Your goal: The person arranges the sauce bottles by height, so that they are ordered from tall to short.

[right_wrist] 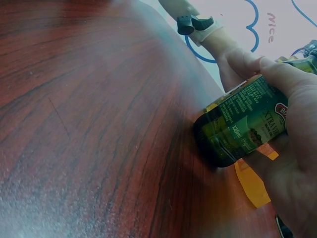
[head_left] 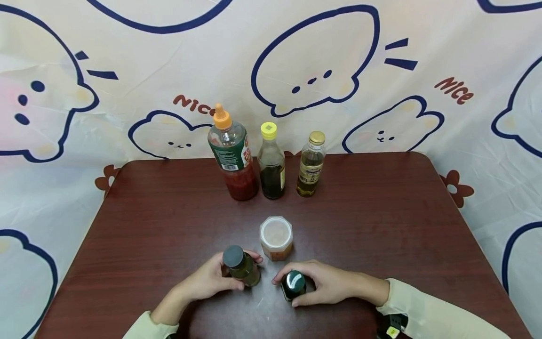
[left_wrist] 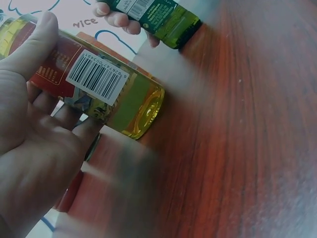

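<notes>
My left hand grips a small bottle of yellow oil with a dark grey cap. A red label and a white barcode sticker show on its side in the left wrist view. To the right, my right hand holds a small square green olive oil bottle with a dark green cap, thumb on one side and fingers on the other. Both bottles are near the front middle of the table. Just beyond them, between the hands, stands a clear jar with a whitish lid and orange-brown contents.
Along the back edge of the brown table stand a red sauce bottle with an orange nozzle, a dark sauce bottle with a yellow cap, and an oil bottle with a gold cap. A patterned white cloth hangs behind.
</notes>
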`<action>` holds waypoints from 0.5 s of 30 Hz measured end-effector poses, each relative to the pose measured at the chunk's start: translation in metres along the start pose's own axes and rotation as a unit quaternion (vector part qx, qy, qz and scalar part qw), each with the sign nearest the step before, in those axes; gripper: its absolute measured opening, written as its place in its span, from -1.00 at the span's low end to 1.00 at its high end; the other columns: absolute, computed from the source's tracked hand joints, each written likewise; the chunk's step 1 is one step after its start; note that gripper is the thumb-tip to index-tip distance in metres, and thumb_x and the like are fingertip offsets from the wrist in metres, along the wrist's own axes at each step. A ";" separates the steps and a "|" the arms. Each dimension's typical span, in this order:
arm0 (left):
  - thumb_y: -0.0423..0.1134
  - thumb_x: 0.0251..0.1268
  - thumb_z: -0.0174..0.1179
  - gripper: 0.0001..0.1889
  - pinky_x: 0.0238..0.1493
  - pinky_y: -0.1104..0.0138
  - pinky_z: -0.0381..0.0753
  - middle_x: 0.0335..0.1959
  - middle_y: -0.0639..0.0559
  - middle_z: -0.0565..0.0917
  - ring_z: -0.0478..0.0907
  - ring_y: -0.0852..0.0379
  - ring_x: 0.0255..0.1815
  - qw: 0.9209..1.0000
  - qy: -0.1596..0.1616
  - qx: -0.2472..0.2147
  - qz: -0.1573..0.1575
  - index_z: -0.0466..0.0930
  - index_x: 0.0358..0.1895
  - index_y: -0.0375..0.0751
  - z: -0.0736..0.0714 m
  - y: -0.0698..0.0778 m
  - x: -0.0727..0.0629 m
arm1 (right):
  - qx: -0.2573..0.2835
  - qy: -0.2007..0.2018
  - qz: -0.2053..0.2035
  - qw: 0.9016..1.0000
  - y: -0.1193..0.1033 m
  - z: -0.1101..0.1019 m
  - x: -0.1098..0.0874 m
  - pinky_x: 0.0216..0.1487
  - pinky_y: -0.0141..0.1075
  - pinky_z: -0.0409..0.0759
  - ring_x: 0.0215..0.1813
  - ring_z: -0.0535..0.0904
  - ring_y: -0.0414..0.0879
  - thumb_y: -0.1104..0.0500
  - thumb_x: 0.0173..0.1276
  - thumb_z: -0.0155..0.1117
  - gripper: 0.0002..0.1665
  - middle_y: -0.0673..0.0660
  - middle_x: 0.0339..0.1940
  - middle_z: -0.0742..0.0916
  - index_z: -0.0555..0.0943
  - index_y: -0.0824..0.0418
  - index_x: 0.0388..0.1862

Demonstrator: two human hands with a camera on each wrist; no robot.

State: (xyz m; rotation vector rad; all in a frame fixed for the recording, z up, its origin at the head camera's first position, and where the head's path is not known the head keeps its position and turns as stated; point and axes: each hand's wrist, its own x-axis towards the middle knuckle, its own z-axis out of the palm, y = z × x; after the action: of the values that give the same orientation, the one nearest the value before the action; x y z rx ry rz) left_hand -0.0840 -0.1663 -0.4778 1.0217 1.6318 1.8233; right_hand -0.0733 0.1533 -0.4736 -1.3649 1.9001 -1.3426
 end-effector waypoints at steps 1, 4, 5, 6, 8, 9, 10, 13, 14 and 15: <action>-0.61 0.22 0.30 -0.40 0.37 0.37 0.38 0.25 -0.48 0.52 0.49 0.10 0.35 1.000 0.002 0.001 0.002 0.39 0.36 -0.47 -0.001 0.001 -0.001 | -0.001 0.001 -0.002 1.000 0.000 0.000 0.000 0.28 -0.28 0.52 0.30 0.55 -0.19 0.25 0.38 0.42 -0.36 0.08 0.26 0.67 0.43 0.06 0.39; -0.62 0.23 0.29 -0.41 0.35 0.37 0.40 0.25 -0.46 0.53 0.50 0.11 0.35 1.000 0.008 0.003 0.001 0.40 0.35 -0.47 -0.005 0.004 -0.002 | 0.002 0.002 0.000 1.000 0.001 0.000 0.000 0.28 -0.28 0.51 0.31 0.54 -0.19 0.26 0.38 0.42 -0.36 0.09 0.26 0.67 0.43 0.06 0.38; -0.60 0.24 0.30 -0.42 0.35 0.37 0.40 0.25 -0.46 0.54 0.50 0.11 0.35 1.000 0.010 0.006 0.001 0.40 0.35 -0.47 -0.006 0.005 -0.002 | 0.002 0.002 0.000 1.000 0.001 0.000 0.000 0.28 -0.28 0.51 0.31 0.54 -0.19 0.26 0.38 0.43 -0.36 0.09 0.26 0.67 0.43 0.07 0.38; -0.60 0.24 0.30 -0.42 0.35 0.37 0.41 0.24 -0.46 0.54 0.50 0.11 0.35 1.000 0.013 0.009 0.001 0.40 0.35 -0.47 -0.008 0.006 -0.002 | -0.001 0.003 0.000 1.000 0.001 0.001 0.000 0.28 -0.28 0.51 0.31 0.54 -0.18 0.25 0.37 0.43 -0.36 0.09 0.26 0.67 0.44 0.07 0.38; -0.60 0.22 0.31 -0.43 0.34 0.37 0.42 0.22 -0.45 0.56 0.52 0.10 0.33 1.000 0.021 0.021 0.003 0.42 0.33 -0.46 -0.012 0.009 -0.002 | -0.004 0.003 0.000 1.000 0.002 0.001 0.000 0.28 -0.29 0.51 0.30 0.55 -0.18 0.25 0.37 0.44 -0.36 0.10 0.26 0.67 0.44 0.09 0.38; -0.60 0.22 0.31 -0.43 0.34 0.37 0.41 0.21 -0.44 0.57 0.53 0.10 0.32 0.999 0.025 0.029 0.004 0.42 0.32 -0.46 -0.014 0.010 -0.002 | -0.007 0.003 -0.001 1.000 0.003 0.001 -0.001 0.28 -0.29 0.51 0.30 0.55 -0.17 0.25 0.36 0.44 -0.36 0.10 0.25 0.67 0.44 0.09 0.38; -0.61 0.21 0.31 -0.44 0.34 0.37 0.41 0.20 -0.43 0.58 0.54 0.09 0.31 0.999 0.032 0.038 0.004 0.43 0.31 -0.45 -0.016 0.012 -0.002 | -0.010 0.003 -0.002 1.000 0.003 0.001 -0.001 0.28 -0.29 0.52 0.30 0.56 -0.17 0.25 0.36 0.44 -0.36 0.11 0.25 0.67 0.44 0.10 0.38; -0.60 0.22 0.31 -0.46 0.34 0.37 0.40 0.20 -0.34 0.61 0.55 0.09 0.30 0.996 0.052 0.071 -0.002 0.45 0.30 -0.40 -0.024 0.018 -0.001 | -0.016 0.002 -0.004 1.000 0.005 0.001 -0.001 0.27 -0.29 0.52 0.29 0.56 -0.16 0.24 0.36 0.44 -0.36 0.11 0.25 0.67 0.44 0.12 0.38; -0.58 0.24 0.31 -0.46 0.35 0.37 0.39 0.20 -0.32 0.61 0.55 0.08 0.30 0.995 0.059 0.081 -0.006 0.45 0.30 -0.37 -0.026 0.021 0.000 | -0.016 0.001 -0.003 1.000 0.005 0.000 -0.001 0.27 -0.29 0.52 0.29 0.56 -0.16 0.24 0.37 0.44 -0.36 0.11 0.25 0.67 0.44 0.12 0.38; -0.56 0.26 0.30 -0.47 0.35 0.38 0.38 0.21 -0.28 0.61 0.54 0.09 0.30 0.994 0.065 0.091 -0.012 0.45 0.31 -0.34 -0.029 0.023 0.001 | -0.016 0.001 -0.003 1.000 0.004 0.001 -0.001 0.27 -0.30 0.52 0.29 0.56 -0.16 0.24 0.37 0.44 -0.36 0.10 0.25 0.67 0.44 0.12 0.38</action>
State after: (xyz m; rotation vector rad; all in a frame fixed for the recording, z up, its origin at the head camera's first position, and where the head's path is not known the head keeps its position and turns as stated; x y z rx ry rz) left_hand -0.1043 -0.1872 -0.4552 0.9718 1.9087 1.7842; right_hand -0.0745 0.1541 -0.4779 -1.3866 1.9271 -1.3219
